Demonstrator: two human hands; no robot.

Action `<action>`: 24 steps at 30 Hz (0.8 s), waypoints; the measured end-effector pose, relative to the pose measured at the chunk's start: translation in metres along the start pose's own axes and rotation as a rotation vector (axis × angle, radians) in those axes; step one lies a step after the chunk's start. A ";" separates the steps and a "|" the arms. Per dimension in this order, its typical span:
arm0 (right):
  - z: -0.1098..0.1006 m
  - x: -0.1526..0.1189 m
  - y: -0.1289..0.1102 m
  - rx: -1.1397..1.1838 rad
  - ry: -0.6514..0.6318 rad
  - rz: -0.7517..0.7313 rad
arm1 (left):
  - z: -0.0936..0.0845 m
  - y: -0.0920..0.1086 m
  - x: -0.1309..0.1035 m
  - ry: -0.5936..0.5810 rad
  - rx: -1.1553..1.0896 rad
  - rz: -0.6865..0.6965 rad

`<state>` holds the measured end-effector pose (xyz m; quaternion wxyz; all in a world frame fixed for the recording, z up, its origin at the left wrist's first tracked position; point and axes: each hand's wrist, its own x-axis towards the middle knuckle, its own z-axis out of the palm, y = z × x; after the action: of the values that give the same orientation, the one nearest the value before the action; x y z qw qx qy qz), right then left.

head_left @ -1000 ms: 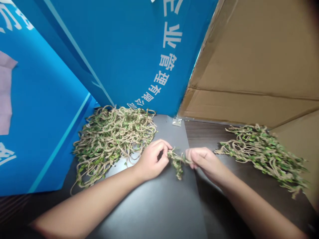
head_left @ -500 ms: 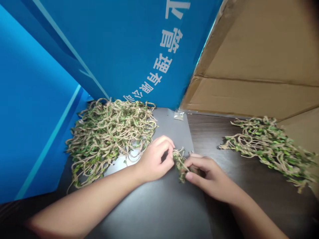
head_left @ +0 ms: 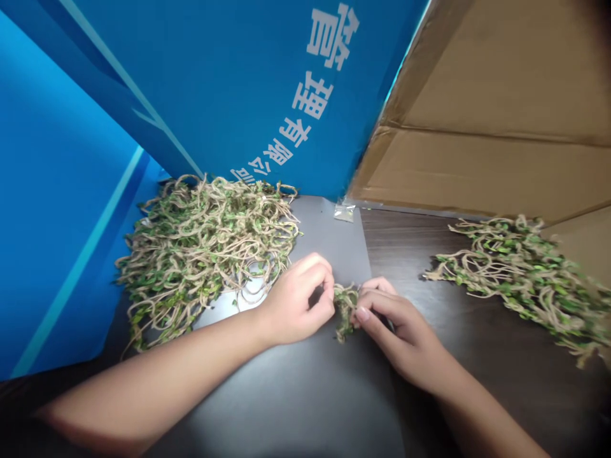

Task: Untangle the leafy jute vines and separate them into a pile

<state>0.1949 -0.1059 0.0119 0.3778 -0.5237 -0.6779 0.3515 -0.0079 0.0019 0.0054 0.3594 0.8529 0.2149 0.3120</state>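
Between my two hands is a small bundle of leafy twine (head_left: 344,312), tan cord with little green leaves. My left hand (head_left: 305,299) pinches its left side, thumb and forefinger pressed together in a ring. From the right, my right hand (head_left: 391,318) grips the bundle with thumb against fingers; its fingertips partly cover the cord. A big tangled heap of the same leafy twine (head_left: 210,248) lies to the left, behind my left forearm. Another, flatter pile of leafy twine (head_left: 520,273) lies to the right, apart from my right hand.
A grey mat (head_left: 296,394) covers part of the dark wood-grain table (head_left: 405,242). Blue panels (head_left: 214,76) with white characters stand behind and at left. Cardboard (head_left: 491,83) walls the back right. A small clear packet (head_left: 344,212) lies by the panel's foot.
My right thumb and fingers have closed in on the bundle, which now looks more gathered. My left hand keeps its pinch. The view has tilted down slightly.
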 end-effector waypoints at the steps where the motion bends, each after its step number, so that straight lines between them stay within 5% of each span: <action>1: 0.002 -0.001 0.002 -0.083 0.030 0.007 | 0.000 0.000 0.000 -0.007 0.005 0.003; 7: 0.011 -0.003 0.011 -0.385 0.112 -0.131 | 0.002 0.002 -0.002 -0.043 0.083 0.044; 24: 0.006 -0.002 0.005 -0.129 0.011 0.042 | 0.004 0.001 -0.005 -0.082 0.298 0.045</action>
<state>0.1922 -0.1077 0.0041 0.3393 -0.5630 -0.6860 0.3120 -0.0084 -0.0044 0.0020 0.2304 0.9133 0.2248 0.2495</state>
